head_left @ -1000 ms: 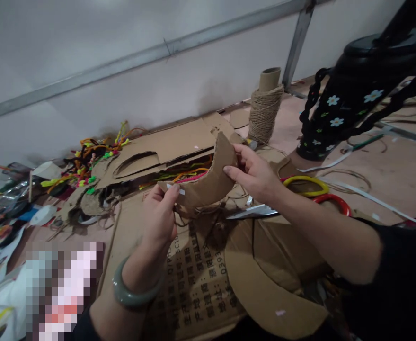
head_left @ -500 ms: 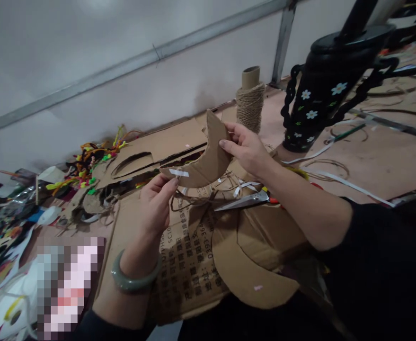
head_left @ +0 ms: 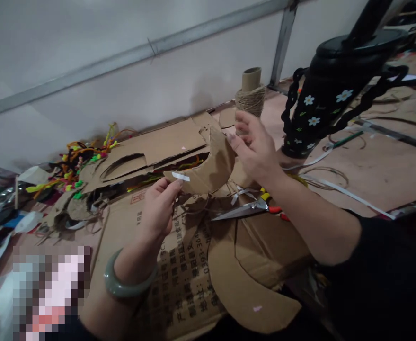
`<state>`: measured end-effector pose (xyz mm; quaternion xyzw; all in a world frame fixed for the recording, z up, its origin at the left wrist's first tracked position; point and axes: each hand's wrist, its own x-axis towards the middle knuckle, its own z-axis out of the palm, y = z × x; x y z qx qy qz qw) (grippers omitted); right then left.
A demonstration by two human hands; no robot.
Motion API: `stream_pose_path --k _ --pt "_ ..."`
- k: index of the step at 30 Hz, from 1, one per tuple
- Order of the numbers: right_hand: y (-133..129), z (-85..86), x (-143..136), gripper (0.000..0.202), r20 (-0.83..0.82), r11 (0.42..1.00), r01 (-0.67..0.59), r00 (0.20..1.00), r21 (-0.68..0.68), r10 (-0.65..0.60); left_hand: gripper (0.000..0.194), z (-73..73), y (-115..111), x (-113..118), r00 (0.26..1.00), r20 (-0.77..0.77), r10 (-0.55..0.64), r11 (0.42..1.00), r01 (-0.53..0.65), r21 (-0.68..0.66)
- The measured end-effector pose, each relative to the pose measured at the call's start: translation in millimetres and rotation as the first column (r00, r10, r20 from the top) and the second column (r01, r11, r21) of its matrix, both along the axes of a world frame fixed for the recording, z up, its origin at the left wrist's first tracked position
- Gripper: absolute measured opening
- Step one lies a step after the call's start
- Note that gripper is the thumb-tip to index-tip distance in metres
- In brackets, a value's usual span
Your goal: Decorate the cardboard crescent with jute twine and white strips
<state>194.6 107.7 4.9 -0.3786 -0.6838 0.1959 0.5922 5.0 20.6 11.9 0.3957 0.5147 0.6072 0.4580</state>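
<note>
A crescent of brown cardboard (head_left: 216, 166), with a strip of white tape (head_left: 181, 176) near its left tip, is held up above the work surface. My left hand (head_left: 160, 203) pinches that taped tip between thumb and fingers. By the opposite end, my right hand (head_left: 255, 149) has its fingers apart, the thumb close to the crescent's outer edge; whether it touches is unclear. Below lie scissors (head_left: 241, 210) with red and yellow handles, blades pointing left. A second, larger cardboard crescent (head_left: 243, 293) rests on a printed cardboard sheet (head_left: 151, 265) nearest me.
A cone of twine (head_left: 250, 94) stands behind my right hand. To its right is a black tumbler (head_left: 321, 104) with flower prints and chain-like handles. Coloured fuzzy wires (head_left: 76, 166) are heaped left of a cut cardboard panel (head_left: 172, 142). White strips (head_left: 353, 192) lie at right.
My right hand has loosened from the crescent's right end and opened, moving slightly right. My left hand keeps its pinch. The view has shifted a little.
</note>
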Motion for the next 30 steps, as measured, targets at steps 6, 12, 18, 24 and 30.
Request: stream_pose_path --k 6,12,18,24,30 --pt "-29 7.6 -9 0.020 0.414 0.931 -0.150 0.910 0.332 -0.001 0.014 -11.3 -6 4 0.998 0.027 -0.050 0.998 0.051 -0.039" --pt "-45 2.1 -19 0.028 0.643 0.931 -0.234 0.766 0.280 -0.001 0.016 -20.4 -19 1 0.989 -0.094 -0.116 0.993 0.117 -0.002" --pt "-53 1.2 -21 0.021 0.677 0.937 -0.263 0.735 0.231 0.039 0.018 -20.1 -30 -1 0.973 -0.219 -0.076 0.997 0.079 0.005" --pt "-53 3.0 -18 0.015 0.613 0.920 -0.188 0.787 0.345 -0.069 0.019 -20.0 -29 -1 0.982 -0.125 -0.145 0.989 0.148 0.016" --pt "-40 6.7 -9 0.032 0.225 0.985 -0.007 0.974 0.172 -0.032 0.014 -13.4 -18 -6 0.999 -0.001 -0.041 0.997 0.041 0.060"
